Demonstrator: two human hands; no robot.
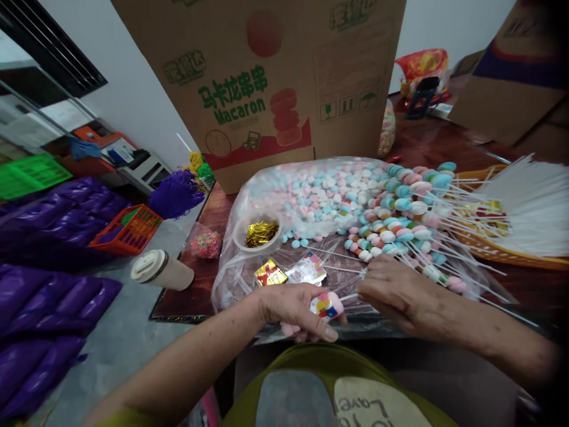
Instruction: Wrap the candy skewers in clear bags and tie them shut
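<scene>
Near the table's front edge, my left hand [296, 302] is closed around a marshmallow skewer [334, 302] with pink ends and a colourful printed wrapper around it. My right hand [395, 293] has its fingers curled on the white stick coming out of the skewer's right end. Beyond my right hand lies a pile of finished-looking candy skewers [400, 231] in pink, blue and white, sticks pointing right. Printed wrappers [309, 268] and gold wrappers [270, 273] lie just past my left hand. Behind them, a bowl [240, 234] holds gold twist ties [261, 233].
A clear plastic bag [262, 184] of loose pastel candies [329, 190] spreads before a tall cardboard box [288, 65]. An orange basket [511, 256] of white sticks [528, 201] stands right. A lidded cup [162, 270] and small candy bag [205, 243] sit left.
</scene>
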